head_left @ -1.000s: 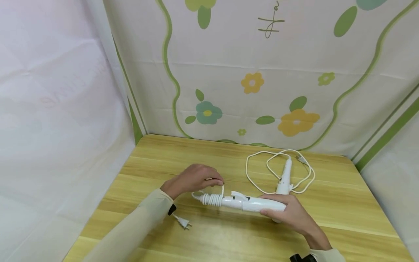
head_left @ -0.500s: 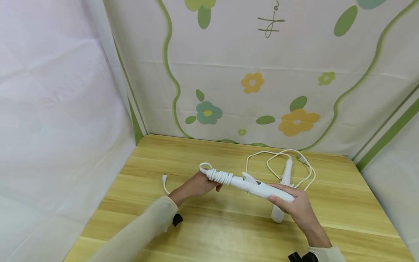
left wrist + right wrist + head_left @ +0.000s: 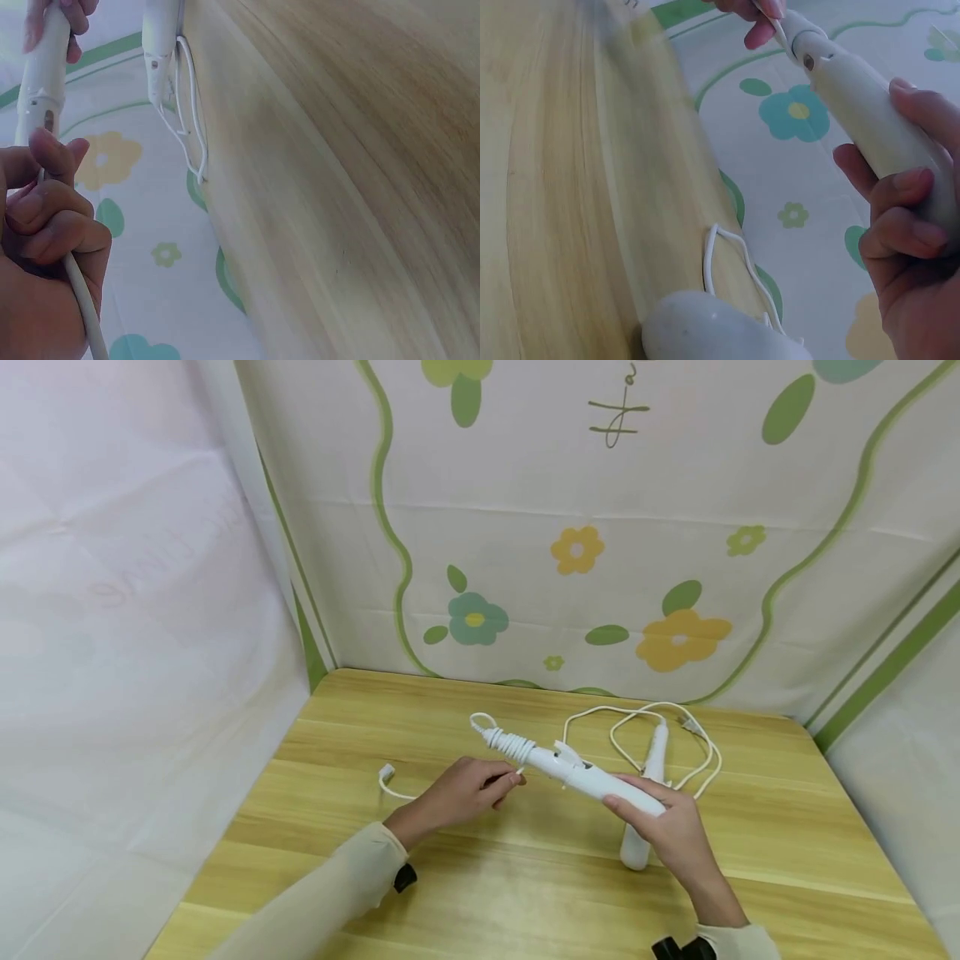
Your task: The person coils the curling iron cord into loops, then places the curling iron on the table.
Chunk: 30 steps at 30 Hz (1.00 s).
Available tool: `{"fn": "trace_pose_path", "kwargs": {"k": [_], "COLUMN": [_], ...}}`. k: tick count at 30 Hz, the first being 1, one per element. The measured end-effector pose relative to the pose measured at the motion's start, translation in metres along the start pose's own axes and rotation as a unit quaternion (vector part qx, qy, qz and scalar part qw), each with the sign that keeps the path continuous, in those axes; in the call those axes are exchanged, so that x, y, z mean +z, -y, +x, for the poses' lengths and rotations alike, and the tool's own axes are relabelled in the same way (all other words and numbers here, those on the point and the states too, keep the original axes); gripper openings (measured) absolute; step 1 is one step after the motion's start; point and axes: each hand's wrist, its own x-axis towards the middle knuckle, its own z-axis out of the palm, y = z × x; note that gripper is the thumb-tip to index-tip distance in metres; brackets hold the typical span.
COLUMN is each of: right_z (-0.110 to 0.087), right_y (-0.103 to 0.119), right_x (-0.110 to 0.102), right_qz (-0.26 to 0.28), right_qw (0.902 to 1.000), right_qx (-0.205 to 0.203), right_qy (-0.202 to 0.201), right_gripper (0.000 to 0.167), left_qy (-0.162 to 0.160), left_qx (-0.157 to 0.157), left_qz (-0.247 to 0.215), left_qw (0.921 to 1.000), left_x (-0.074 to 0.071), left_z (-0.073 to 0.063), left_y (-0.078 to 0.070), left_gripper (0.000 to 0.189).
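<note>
A white curling iron (image 3: 551,763) is held up above the table, its cord (image 3: 512,746) wound in several turns round the narrow end. My right hand (image 3: 675,827) grips its thick end, fingers and thumb wrapped round the body in the right wrist view. Just below the coils, my left hand (image 3: 461,793) pinches the cord; in the left wrist view the cord (image 3: 88,315) runs down through the curled fingers. The cord's free end, with its plug (image 3: 386,772), sticks out left of my left wrist. Another white curling iron (image 3: 634,847) lies partly hidden behind my right hand.
The second iron's loose cord (image 3: 567,727) spreads in loops at the back right of the wooden table (image 3: 360,718), its plug (image 3: 690,724) among them. Flower-printed cloth (image 3: 525,460) stands behind the table, with white cloth (image 3: 135,652) at the left.
My left hand has carried the cord from above the iron's narrow end round underneath to its near side. The iron's coiled end has swung up and away, and the plug has shifted left and back.
</note>
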Motion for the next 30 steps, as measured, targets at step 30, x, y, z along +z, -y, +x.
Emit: {"fn": "trace_pose_path", "kwargs": {"k": [30], "right_z": [-0.012], "right_y": [-0.010], "right_x": [0.002], "right_qz": [-0.023], "right_qw": [0.9887], "right_qx": [-0.051], "right_qy": [0.139], "right_gripper": [0.032], "left_qy": [-0.029], "left_qx": [0.119], "left_qz": [0.192], "left_qw": [0.9737], "left_x": [-0.032], "left_z": [0.002], "left_y": [-0.001], "left_gripper": [0.024]}}
